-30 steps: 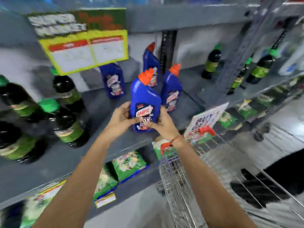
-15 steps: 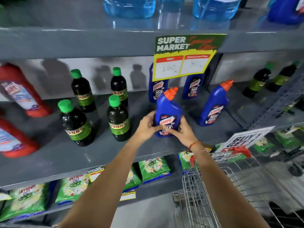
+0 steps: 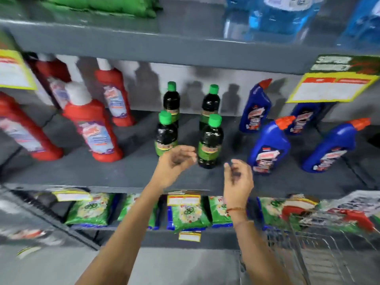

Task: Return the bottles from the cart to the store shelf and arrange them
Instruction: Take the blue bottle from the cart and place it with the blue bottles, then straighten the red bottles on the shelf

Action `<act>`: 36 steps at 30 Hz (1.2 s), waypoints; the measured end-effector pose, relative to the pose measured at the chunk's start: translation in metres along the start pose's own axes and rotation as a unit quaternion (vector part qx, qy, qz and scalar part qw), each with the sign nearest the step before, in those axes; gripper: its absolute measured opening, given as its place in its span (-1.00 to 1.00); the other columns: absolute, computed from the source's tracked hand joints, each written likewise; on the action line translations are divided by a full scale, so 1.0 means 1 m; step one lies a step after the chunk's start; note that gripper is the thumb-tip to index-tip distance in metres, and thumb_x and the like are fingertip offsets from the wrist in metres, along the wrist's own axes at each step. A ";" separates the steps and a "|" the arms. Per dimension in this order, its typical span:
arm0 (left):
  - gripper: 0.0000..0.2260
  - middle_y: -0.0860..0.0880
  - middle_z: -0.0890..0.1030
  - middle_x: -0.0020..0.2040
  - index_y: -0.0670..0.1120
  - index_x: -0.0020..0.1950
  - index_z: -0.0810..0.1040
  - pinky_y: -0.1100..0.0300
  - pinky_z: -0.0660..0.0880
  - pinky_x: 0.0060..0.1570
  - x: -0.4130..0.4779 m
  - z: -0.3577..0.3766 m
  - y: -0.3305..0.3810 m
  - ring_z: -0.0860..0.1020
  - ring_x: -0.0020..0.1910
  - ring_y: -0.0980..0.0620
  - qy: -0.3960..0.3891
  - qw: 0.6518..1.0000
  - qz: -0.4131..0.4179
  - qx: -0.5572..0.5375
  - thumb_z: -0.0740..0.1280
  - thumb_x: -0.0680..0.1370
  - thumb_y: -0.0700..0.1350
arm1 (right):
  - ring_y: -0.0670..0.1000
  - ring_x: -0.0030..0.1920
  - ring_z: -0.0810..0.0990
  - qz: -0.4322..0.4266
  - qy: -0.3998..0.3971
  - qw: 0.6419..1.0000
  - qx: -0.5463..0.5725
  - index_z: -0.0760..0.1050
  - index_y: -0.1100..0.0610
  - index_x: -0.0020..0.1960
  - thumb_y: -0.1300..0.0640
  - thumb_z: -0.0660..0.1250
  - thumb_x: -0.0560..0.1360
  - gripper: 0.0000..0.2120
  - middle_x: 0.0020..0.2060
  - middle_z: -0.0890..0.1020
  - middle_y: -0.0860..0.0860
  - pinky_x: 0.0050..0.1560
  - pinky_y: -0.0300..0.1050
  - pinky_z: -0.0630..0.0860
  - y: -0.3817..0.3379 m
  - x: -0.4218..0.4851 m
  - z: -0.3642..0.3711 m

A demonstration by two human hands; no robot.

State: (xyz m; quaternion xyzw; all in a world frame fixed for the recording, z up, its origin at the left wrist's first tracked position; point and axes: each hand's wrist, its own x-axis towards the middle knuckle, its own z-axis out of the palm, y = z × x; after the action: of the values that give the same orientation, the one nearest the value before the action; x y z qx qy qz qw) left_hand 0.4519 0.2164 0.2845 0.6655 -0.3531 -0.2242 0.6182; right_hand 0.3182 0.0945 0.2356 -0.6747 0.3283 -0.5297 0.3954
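Several dark bottles with green caps stand mid-shelf on the grey shelf (image 3: pixel 127 173); the front right one (image 3: pixel 210 145) lies between my hands. My left hand (image 3: pixel 174 161) hovers empty, fingers loosely curled, in front of the front left dark bottle (image 3: pixel 165 134). My right hand (image 3: pixel 237 177) is also empty with fingers apart, just right of the front right bottle and not touching it. Blue bottles with orange caps stand to the right, the nearest (image 3: pixel 269 147) upright beside my right hand. The wire cart (image 3: pixel 304 243) is at the lower right.
Red bottles with white caps (image 3: pixel 92 128) stand on the shelf's left part. Green packets (image 3: pixel 185 214) fill the shelf below. Pale blue jugs (image 3: pixel 273 19) sit on the shelf above. Yellow price signs (image 3: pixel 329 89) hang from the upper shelf edge at right and left.
Both hands have let go of the blue bottle, which now stands on the shelf. My hands and view have shifted left toward the dark green-capped bottles.
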 end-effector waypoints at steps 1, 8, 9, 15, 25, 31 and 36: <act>-0.80 0.09 0.66 -0.21 -0.16 0.04 0.56 0.39 0.53 -0.11 -0.009 -0.024 -0.003 0.60 -0.21 0.23 0.032 0.999 -0.004 -0.005 0.38 0.43 -0.30 | -0.28 -0.26 0.50 -0.013 -0.038 0.999 0.002 0.52 0.21 -0.04 0.25 0.36 0.45 -0.90 -0.17 0.51 0.12 -0.30 -0.50 0.41 -0.009 -0.009 0.019; -0.92 0.07 0.65 -0.29 -0.06 -0.14 0.58 0.25 0.50 -0.15 -0.069 -0.181 -0.035 0.54 -0.32 0.28 0.345 0.938 -0.015 0.032 0.42 0.40 -0.17 | 0.07 -0.20 0.56 -0.056 -0.285 0.957 0.019 0.50 0.11 0.07 0.12 0.36 0.43 -0.77 -0.13 0.53 0.03 -0.22 -0.07 0.56 -0.057 -0.074 0.147; -0.91 -0.01 0.63 -0.24 -0.09 -0.10 0.57 0.19 0.49 -0.12 -0.077 -0.199 -0.039 0.54 -0.31 0.28 0.394 0.918 -0.019 0.042 0.40 0.43 -0.19 | 0.05 -0.17 0.55 -0.055 -0.313 0.948 0.017 0.49 0.14 0.11 0.14 0.38 0.41 -0.72 -0.11 0.51 0.02 -0.22 -0.10 0.57 -0.061 -0.083 0.162; -0.43 -0.13 0.44 0.20 -0.17 0.27 0.37 0.09 0.44 0.14 -0.097 -0.283 -0.069 0.45 0.11 0.02 0.499 0.854 -0.110 0.101 0.49 0.35 -0.09 | -0.02 0.10 0.47 0.071 -0.401 0.913 0.017 0.29 0.18 0.35 0.17 0.55 0.27 -0.26 0.15 0.45 0.07 0.09 -0.22 0.48 -0.064 -0.103 0.235; 0.00 -0.18 0.42 0.37 -0.09 0.45 0.13 -0.14 0.35 0.33 -0.057 -0.341 -0.097 0.40 0.35 -0.17 0.411 0.873 -0.179 0.191 0.54 0.15 0.15 | 0.03 0.06 0.61 0.105 -0.374 0.921 0.022 0.40 -0.09 0.11 0.07 0.62 0.11 -0.36 0.06 0.63 0.05 0.10 -0.09 0.53 -0.067 -0.096 0.283; -0.17 -0.14 0.51 0.29 -0.08 0.33 0.29 -0.18 0.19 0.37 -0.043 -0.348 -0.106 0.42 0.32 -0.17 0.374 0.851 -0.198 0.310 0.50 0.19 0.22 | -0.06 -0.04 0.56 0.110 -0.390 0.914 0.001 0.49 0.15 0.14 0.18 0.61 0.17 -0.42 -0.04 0.60 -0.03 -0.15 -0.58 0.43 -0.075 -0.094 0.292; -0.18 -0.16 0.52 0.27 -0.09 0.31 0.31 -0.17 0.21 0.38 -0.039 -0.349 -0.114 0.42 0.30 -0.20 0.392 0.839 -0.197 0.323 0.46 0.18 0.25 | -0.08 -0.06 0.57 0.125 -0.381 0.916 0.002 0.51 0.13 0.10 0.18 0.60 0.18 -0.47 -0.02 0.64 0.02 -0.18 -0.63 0.42 -0.077 -0.095 0.295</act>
State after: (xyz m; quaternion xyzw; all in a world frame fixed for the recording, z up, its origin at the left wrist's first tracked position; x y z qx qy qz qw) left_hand 0.7044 0.4759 0.2138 0.9152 0.0054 0.0647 0.3977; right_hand 0.5864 0.2676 0.2233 -0.7780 0.2337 -0.1790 0.5550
